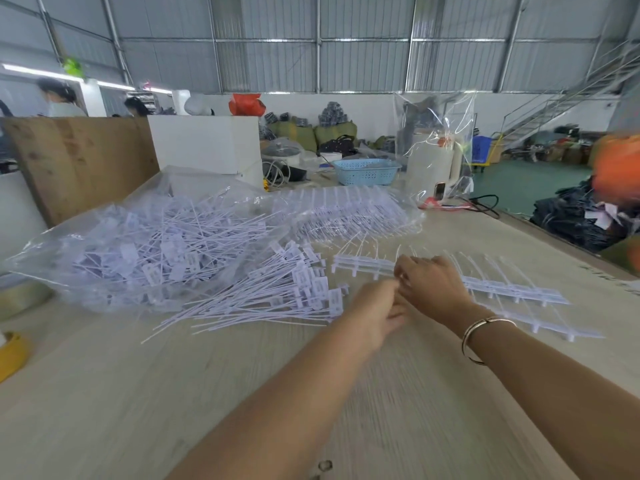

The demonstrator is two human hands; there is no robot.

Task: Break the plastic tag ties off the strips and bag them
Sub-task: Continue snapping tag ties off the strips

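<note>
A white strip [360,264] of plastic tag ties lies across the table's middle, running right under my hands. My right hand [433,289] lies on it with fingers curled over the ties. My left hand [375,315] meets it from the left, fingers pinched at the same spot; the view is blurred, so the exact hold is unclear. A loose pile of broken-off ties [277,299] lies left of my hands. Further left, a clear plastic bag [138,244] holds many ties. More strips [349,213] are stacked behind.
A blue basket [365,171], a white box [207,143] and a white jug in clear wrap [434,161] stand at the table's far end. A wooden board [79,161] leans at left. A yellow tape roll [12,355] sits at the left edge. People work far left.
</note>
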